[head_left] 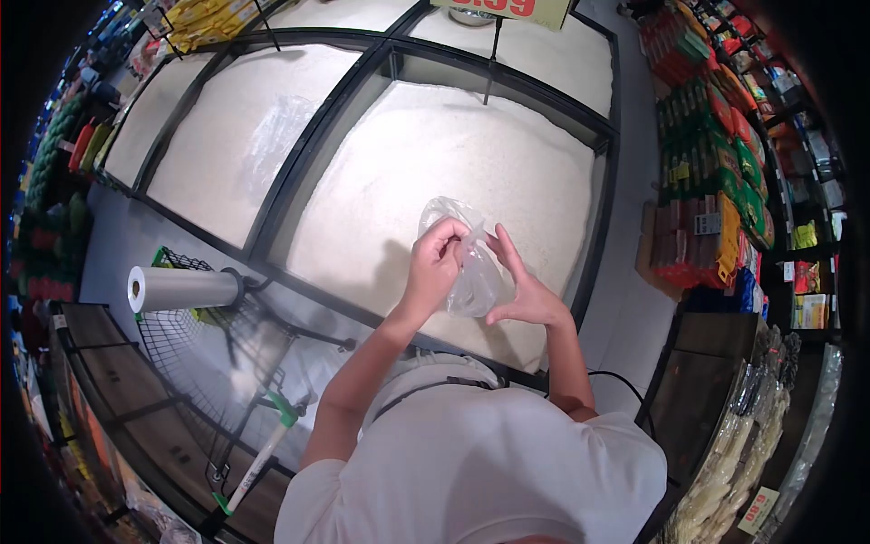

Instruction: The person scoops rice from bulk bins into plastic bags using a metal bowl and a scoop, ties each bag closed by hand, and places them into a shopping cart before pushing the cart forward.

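Note:
My left hand (437, 263) is closed in a pinch on a clear plastic bag (476, 288), which hangs over a bin of white grain (390, 172) that looks like rice. To the right of the bag is my right hand (530, 292), its thumb and fingers spread apart. Some of its fingertips lie close to the bag's upper part; whether they touch it I cannot tell. The bag is crumpled and see-through, and I make out no contents in it.
Dark dividers (313, 140) separate neighbouring grain bins. At the left, a roll of plastic bags (186, 289) is mounted above a shopping cart (213, 354). A price sign (521, 9) stands at the back, and packaged goods (716, 172) line the right side.

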